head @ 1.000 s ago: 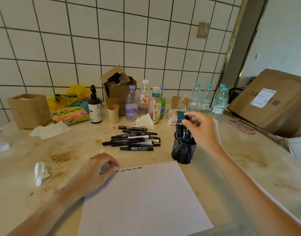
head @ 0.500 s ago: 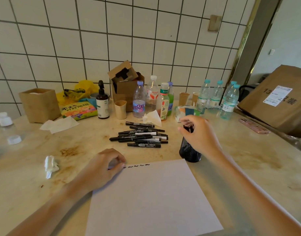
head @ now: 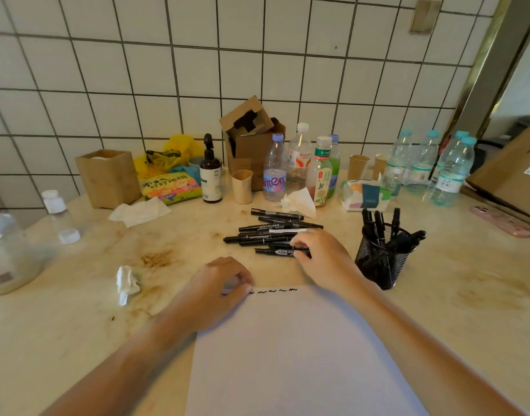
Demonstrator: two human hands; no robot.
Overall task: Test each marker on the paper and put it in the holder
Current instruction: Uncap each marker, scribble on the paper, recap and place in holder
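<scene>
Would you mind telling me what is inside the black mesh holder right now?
The mesh holder holds several black markers standing upright or leaning, one tipped over its right rim. Their lower ends blur together behind the dark mesh, so an exact count cannot be made.

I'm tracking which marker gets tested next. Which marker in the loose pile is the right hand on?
The nearest marker, at the pile's front edge. The right hand has its fingertips on that marker's right end; the others lie farther back, untouched.
</scene>
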